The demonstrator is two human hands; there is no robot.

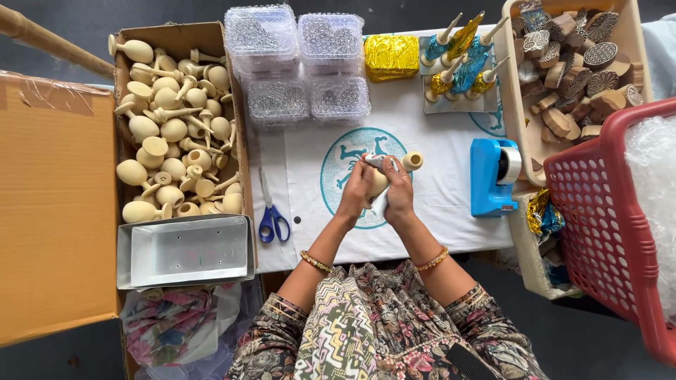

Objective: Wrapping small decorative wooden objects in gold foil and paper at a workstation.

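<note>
Both hands meet over the white cloth [436, 190] with its teal round print. My left hand [355, 188] and my right hand [399, 191] together hold a pale wooden rattle-shaped piece [410, 162] with a white wrap or tissue [377, 161] around its bulb. The piece's flared end sticks out to the upper right of my right hand. The bulb is mostly hidden by my fingers.
A cardboard box [239, 105] of several bare wooden pieces [172, 127] sits left, with a metal tray [184, 252] below it. Blue-handled scissors [272, 214], clear plastic boxes [296, 63], gold foil [391, 56], foil-wrapped pieces [461, 60], a blue tape dispenser [493, 176], a bin of carved wooden blocks [574, 70] and a red basket [598, 225] surround the cloth.
</note>
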